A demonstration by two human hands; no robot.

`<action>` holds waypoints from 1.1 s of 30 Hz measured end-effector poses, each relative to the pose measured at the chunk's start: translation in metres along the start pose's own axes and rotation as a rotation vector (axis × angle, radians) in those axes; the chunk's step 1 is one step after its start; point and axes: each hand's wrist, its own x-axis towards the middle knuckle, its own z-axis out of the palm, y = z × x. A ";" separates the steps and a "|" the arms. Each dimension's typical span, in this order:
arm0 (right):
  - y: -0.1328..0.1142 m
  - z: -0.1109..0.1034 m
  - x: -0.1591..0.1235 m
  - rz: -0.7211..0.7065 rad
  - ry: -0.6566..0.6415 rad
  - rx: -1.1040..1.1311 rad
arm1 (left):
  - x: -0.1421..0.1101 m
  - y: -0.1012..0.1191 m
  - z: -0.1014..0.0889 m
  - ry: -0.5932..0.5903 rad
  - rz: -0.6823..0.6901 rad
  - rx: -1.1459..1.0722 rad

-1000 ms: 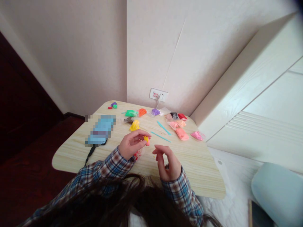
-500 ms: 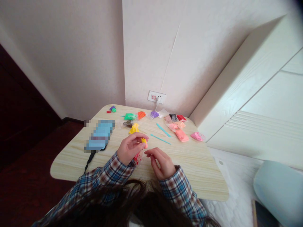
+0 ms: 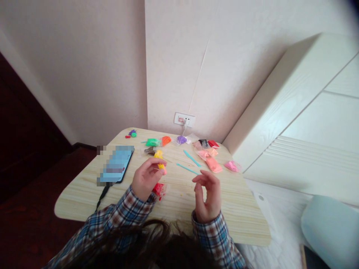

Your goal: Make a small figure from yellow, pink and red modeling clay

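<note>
Between the thumb and fingers of my left hand (image 3: 147, 178) is a small yellow and pink piece of modelling clay (image 3: 162, 167), partly covered by the fingertips. My right hand (image 3: 208, 196) hovers over the table with its fingers curved and apart, and nothing shows in it. Just beyond its fingertips lies a thin blue modelling tool (image 3: 187, 169), and a wider blue clay knife (image 3: 192, 158) rests behind that. A bag of red clay (image 3: 159, 189) sits by my left wrist. Past my left hand is a bag of yellow clay (image 3: 158, 154).
A phone (image 3: 116, 164) with a black strap lies at the table's left. Bags of green (image 3: 153, 142), orange (image 3: 166, 140), purple (image 3: 181, 139) and coral clay (image 3: 213, 164) lie across the back and right. Small shaped clay pieces (image 3: 133, 134) sit at the far left corner.
My right hand has moved right, away from my left hand, and its fingers have spread. My left hand has shifted slightly left with the clay, uncovering more of the red clay bag.
</note>
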 end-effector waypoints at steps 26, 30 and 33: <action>-0.003 0.000 0.000 -0.055 0.285 0.210 | 0.002 0.001 -0.001 0.204 0.062 0.019; -0.003 0.000 -0.001 0.014 0.182 0.181 | 0.003 -0.002 -0.004 0.141 0.003 0.020; 0.001 0.000 -0.001 0.007 0.133 0.106 | 0.002 -0.002 -0.004 0.109 -0.015 0.027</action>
